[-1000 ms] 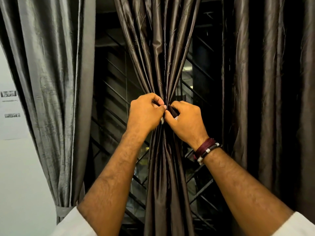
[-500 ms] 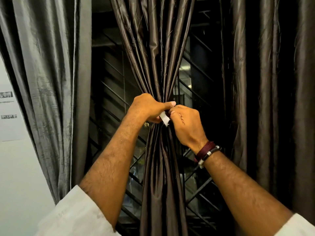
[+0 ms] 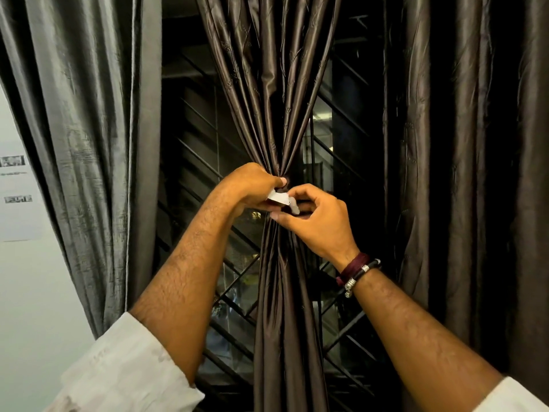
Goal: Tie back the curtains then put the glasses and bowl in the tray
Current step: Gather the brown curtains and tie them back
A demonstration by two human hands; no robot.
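Note:
A dark brown satin curtain [image 3: 276,93] hangs in the middle, gathered into a tight waist at hand height. My left hand [image 3: 249,185] grips the gathered cloth from the left, with a pale end of a tie-back strip [image 3: 279,199] showing at its fingertips. My right hand [image 3: 318,221] pinches the strip at the right side of the waist, its fingers curled around it. Most of the strip is hidden behind the two hands. No glasses, bowl or tray are in view.
A grey curtain [image 3: 89,144] hangs at the left and another dark curtain [image 3: 463,173] at the right. Behind them is a window with a diagonal metal grille [image 3: 208,162]. A white wall [image 3: 26,292] with a paper notice stands at far left.
My hands have drawn slightly apart at the curtain's waist. The pale strip, hidden a second ago, now shows between them. My right hand has shifted right and opened its grip a little.

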